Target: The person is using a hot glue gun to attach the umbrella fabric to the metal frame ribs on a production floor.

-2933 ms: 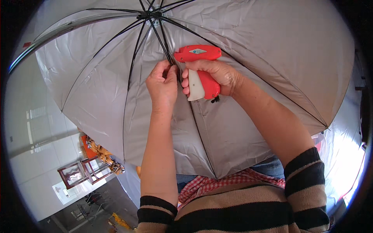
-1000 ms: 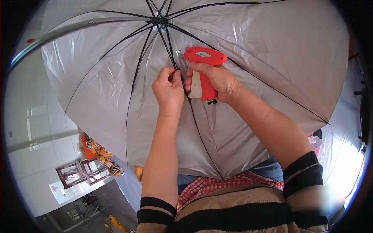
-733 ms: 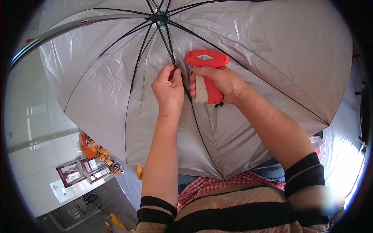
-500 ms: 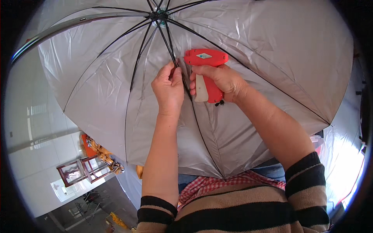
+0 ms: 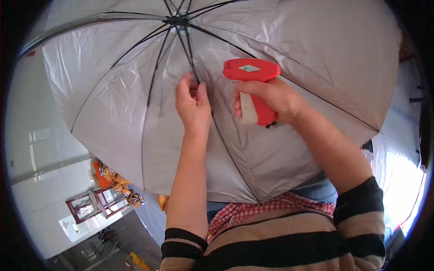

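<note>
An opened umbrella point(image 5: 271, 153) with a silver-grey canopy lies inside up across my lap, its black ribs point(image 5: 217, 34) meeting at a hub point(image 5: 176, 21) at the top. My right hand point(image 5: 275, 97) is wrapped round a red tagging gun point(image 5: 252, 69) with a white trigger, held above the canopy with its nose to the left. Beside a rib left of the gun is my left hand point(image 5: 194, 106), its thumb and fingers bent but apart. The gun's tip stands clear of the left hand and the rib. Fine detail at the left fingertips is blurred.
The curved metal shaft point(image 5: 68, 30) runs from the hub to the left edge. A red-and-white checked cloth point(image 5: 271, 205) lies at my waist. On the lower left are a wooden chair point(image 5: 97, 203) and a heap of orange-brown cloth point(image 5: 118, 180). Shiny sheeting point(image 5: 398, 180) spreads at right.
The tagging gun has moved right, away from the rib and my left hand. My left thumb and fingers have loosened from the rib. The umbrella has shifted slightly left.
</note>
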### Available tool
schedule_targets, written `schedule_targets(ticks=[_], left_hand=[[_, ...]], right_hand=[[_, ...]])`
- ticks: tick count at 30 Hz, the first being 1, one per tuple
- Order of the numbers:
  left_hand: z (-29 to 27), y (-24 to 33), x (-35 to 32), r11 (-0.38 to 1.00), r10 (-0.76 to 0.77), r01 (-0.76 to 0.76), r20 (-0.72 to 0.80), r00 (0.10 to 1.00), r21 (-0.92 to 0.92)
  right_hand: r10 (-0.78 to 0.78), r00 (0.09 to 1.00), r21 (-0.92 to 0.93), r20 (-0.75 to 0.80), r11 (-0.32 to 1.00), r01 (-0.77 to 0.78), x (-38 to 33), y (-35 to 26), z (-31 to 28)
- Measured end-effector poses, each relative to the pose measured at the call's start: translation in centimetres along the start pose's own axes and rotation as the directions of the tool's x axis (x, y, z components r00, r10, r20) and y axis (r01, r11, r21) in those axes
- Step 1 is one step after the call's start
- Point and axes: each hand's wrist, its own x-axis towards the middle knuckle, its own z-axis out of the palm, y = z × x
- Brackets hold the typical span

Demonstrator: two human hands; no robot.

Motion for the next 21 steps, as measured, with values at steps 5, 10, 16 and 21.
schedule_targets(ticks=[5, 10, 16, 21], left_hand=[[-0.5, 2.0, -6.8, 0.943, 0.250, -0.276, 0.151, 0.956, 0.188], [-4.5, 8.0, -14.8, 0.852, 0.463, -0.523, 0.506, 0.728, -0.027], [-4.9, 8.3, -18.3, 0.765, 0.503, -0.643, 0.658, 0.561, -0.037], [-6.1, 4.1, -19.4, 0.719, 0.516, -0.695, 0.662, 0.544, 0.010]], right_hand=[[-0.209, 0.972, -0.222, -0.112, 0.958, 0.180, -10.8, -5.8, -1.8], [-0.479, 0.771, -0.274, -0.420, 0.877, 0.395, -24.9, -7.4, -6.2], [-0.393, 0.426, -0.240, -0.815, 0.898, 0.368, -38.9, 5.0, -13.2], [-0.110, 0.327, -0.024, -0.939, 0.966, 0.258, -36.9, 15.1, -16.4]])
